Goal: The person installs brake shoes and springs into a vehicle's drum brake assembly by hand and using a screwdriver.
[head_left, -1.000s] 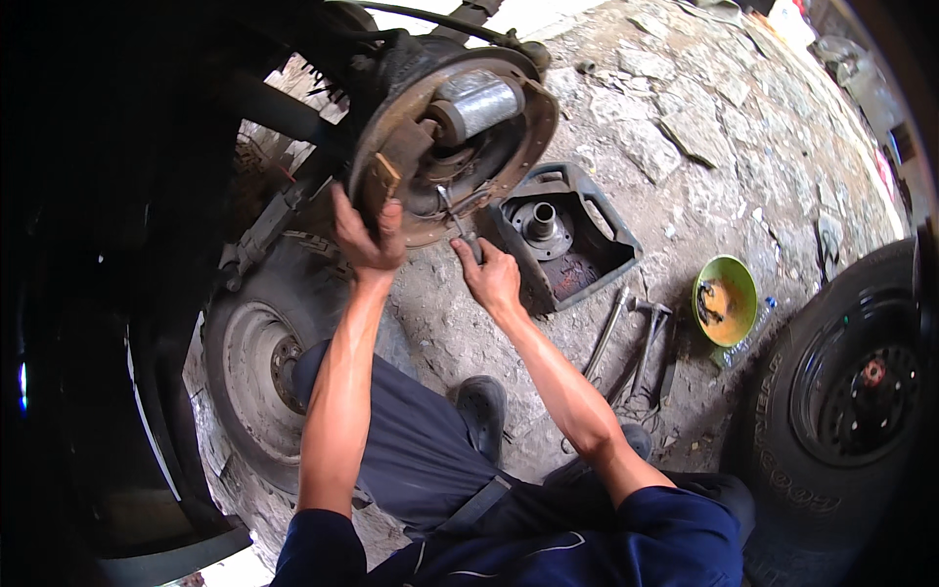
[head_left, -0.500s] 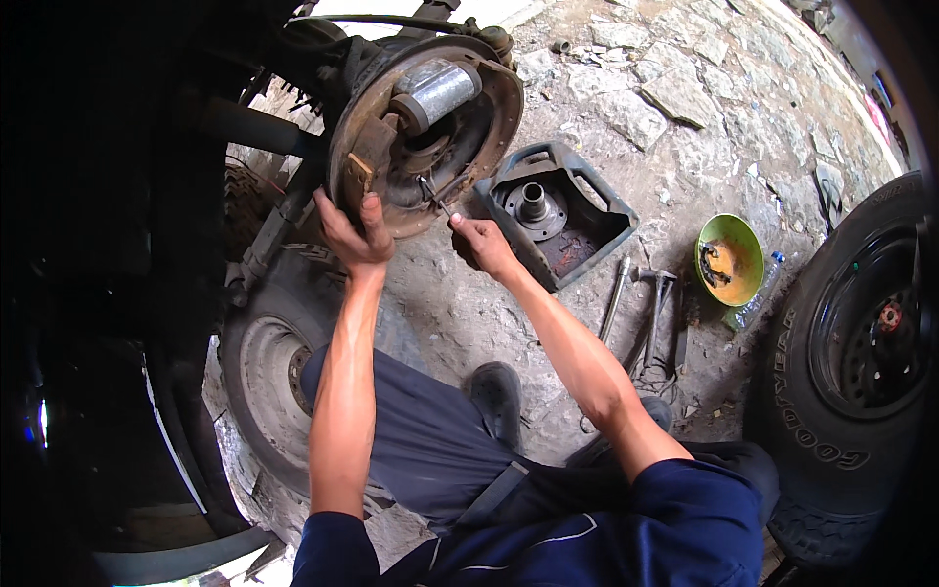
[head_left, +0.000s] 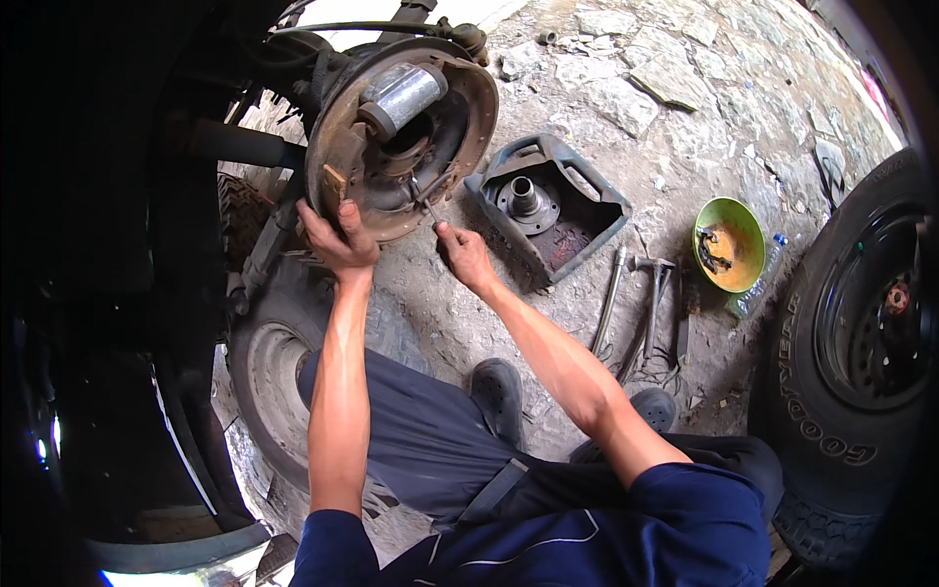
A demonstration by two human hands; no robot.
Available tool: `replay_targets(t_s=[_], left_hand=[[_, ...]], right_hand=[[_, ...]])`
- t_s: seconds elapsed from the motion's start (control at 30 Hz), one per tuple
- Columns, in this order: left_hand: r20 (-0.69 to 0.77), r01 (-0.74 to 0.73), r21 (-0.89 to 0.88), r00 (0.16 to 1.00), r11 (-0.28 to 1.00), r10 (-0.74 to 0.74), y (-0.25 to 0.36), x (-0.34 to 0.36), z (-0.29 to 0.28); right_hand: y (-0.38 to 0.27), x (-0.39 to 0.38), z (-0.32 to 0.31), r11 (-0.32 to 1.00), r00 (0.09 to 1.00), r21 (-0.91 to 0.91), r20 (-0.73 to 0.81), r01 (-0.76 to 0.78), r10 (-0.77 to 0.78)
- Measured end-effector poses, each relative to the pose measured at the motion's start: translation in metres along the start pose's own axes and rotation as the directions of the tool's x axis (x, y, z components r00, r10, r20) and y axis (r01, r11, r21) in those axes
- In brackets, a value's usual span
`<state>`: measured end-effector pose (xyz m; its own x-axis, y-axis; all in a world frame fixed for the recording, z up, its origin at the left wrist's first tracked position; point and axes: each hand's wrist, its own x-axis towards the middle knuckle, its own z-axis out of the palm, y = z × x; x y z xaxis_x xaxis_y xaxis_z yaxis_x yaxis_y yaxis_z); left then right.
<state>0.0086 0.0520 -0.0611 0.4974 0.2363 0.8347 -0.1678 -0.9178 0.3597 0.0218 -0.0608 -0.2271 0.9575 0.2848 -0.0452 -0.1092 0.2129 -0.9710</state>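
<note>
The rusty round brake backing plate (head_left: 469,147) stands at the upper left, with a silver curved part (head_left: 403,98) near its top. My left hand (head_left: 342,240) clasps its lower left rim, thumb in front and fingers partly hidden behind the edge. Just above that thumb is a small tan piece (head_left: 335,184). In my right hand (head_left: 467,256) is a slim metal hand tool (head_left: 431,208), gripped at its near end. The tool's far end reaches the lower inside of the brake assembly; its exact kind I cannot make out.
Right of the brake, a cut-open jerrycan (head_left: 597,230) holds a flanged metal hub (head_left: 525,203). Beyond lie a hammer (head_left: 653,293), a metal bar (head_left: 610,293), a green bowl (head_left: 729,210) and a plastic bottle (head_left: 751,293). Wheels stand at right (head_left: 812,382) and lower left (head_left: 269,367).
The whole view has shifted slightly, so the brake sits further left. Both hands keep their places at the brake, and the tool's angle differs only a little.
</note>
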Motion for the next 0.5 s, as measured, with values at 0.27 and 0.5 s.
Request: replay_targets(t_s=[0.27,0.5], left_hand=[[0.077,0.035,-0.011,0.996,0.999,-0.034,0.005,0.005,-0.005],[0.125,0.042,-0.060,0.992,0.997,-0.035,-0.001,0.005,-0.009]], right_hand=[[-0.005,-0.025,-0.010,0.836,0.948,-0.546,-0.235,0.054,-0.215],[0.026,-0.057,-0.037,0.932,0.967,-0.347,-0.253,-0.100,0.010]])
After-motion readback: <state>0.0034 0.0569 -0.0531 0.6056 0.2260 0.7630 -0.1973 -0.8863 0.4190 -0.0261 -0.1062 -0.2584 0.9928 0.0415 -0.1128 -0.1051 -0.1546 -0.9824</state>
